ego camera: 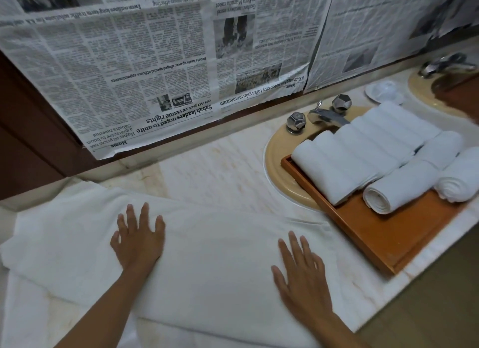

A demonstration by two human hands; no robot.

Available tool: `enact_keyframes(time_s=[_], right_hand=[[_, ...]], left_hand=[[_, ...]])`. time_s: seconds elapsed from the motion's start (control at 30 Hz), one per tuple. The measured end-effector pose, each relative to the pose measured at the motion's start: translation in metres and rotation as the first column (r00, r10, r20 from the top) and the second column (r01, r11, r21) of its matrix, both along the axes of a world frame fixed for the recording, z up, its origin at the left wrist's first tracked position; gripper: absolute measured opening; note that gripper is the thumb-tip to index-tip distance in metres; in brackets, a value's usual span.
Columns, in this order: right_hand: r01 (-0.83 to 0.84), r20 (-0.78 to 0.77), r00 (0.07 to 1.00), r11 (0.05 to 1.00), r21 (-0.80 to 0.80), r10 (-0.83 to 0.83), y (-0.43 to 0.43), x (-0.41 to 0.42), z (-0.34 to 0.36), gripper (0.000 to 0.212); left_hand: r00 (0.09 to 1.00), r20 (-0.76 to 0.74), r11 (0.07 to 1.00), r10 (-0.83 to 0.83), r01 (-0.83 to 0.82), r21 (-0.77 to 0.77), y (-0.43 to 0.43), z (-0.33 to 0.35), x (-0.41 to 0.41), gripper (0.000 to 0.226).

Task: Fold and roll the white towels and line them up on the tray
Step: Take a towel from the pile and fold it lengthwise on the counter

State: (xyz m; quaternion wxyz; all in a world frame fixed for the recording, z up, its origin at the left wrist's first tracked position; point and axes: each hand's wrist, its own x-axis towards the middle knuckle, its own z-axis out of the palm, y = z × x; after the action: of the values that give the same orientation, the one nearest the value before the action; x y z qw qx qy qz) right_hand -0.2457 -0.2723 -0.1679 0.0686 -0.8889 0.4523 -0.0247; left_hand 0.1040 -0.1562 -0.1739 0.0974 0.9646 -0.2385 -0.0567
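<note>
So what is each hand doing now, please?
Left hand: open, flat on the towel.
Right hand: open, flat on the towel, holding nothing.

The upside-down newspaper point(155, 70) reads "Sabah leaders urged to unite on 40 pct revenue rights".

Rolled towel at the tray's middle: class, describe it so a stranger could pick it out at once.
Find the wooden tray lying over the tan sink basin on the right of the marble counter. In front of the packed row of white rolls lie two more rolls; it is the left one, beside the row, its end a neat coil where its neighbour's is rumpled.
</note>
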Motion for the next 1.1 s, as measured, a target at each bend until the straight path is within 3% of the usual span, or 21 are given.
enact_keyframes(time_s=[0.1,0.27,0.37,0.47,0.6,0.77,0.93,1.0,1.1], right_hand=[[-0.012,-0.016,1.0,1.0,0.014,0.012,-0.006,-0.002,0.0,0.057],[0.148,0.053,0.987,0.988,0.043,-0.151,-0.006,0.038,0.022,0.05],[0.017,0.118,0.993,1.0,0.014,-0.018,0.008,0.067,0.023,0.052],[-0.104,0.083,0.991,0.994,0.033,0.101,0.013,0.06,0.006,0.058],[-0.008,0.033,0.999,1.0,-0.001,0.008,-0.006,0.013,-0.004,0.062],[0.102,-0.021,0.995,0.992,0.075,-0.101,-0.015,-0.02,0.002,0.068],[0.251,-0.015,0.968,0.963,0.102,-0.251,-0.007,-0.001,0.007,0.069],[0.212,0.063,0.974,0.975,0.069,-0.217,-0.002,0.016,0.011,0.063],[-0.066,0.135,0.989,0.997,0.044,0.06,0.008,0.041,0.013,0.056]], left_hand=[[1.0,-0.001,1.0,-0.004,0.004,-0.004,-0.004,-0.001,-0.001,0.058],[1.0,0.006,1.0,-0.011,0.011,0.004,-0.004,0.0,-0.004,0.058],[1.0,0.017,1.0,-0.016,0.016,0.0,-0.003,0.0,-0.005,0.058],[0.999,0.023,1.0,-0.022,0.022,0.006,-0.002,0.0,-0.005,0.058],[0.999,0.033,1.0,-0.024,0.024,-0.007,-0.002,0.0,-0.004,0.057],[0.999,0.015,0.999,-0.047,0.047,0.015,-0.003,-0.001,-0.001,0.057],[0.991,-0.137,0.999,0.0,-0.005,-0.04,-0.006,0.014,-0.035,0.061],[0.989,-0.082,0.988,-0.122,0.113,-0.11,0.0,0.013,-0.08,0.064],[0.952,0.017,0.947,-0.306,0.306,-0.098,0.016,0.0,-0.141,0.065]])
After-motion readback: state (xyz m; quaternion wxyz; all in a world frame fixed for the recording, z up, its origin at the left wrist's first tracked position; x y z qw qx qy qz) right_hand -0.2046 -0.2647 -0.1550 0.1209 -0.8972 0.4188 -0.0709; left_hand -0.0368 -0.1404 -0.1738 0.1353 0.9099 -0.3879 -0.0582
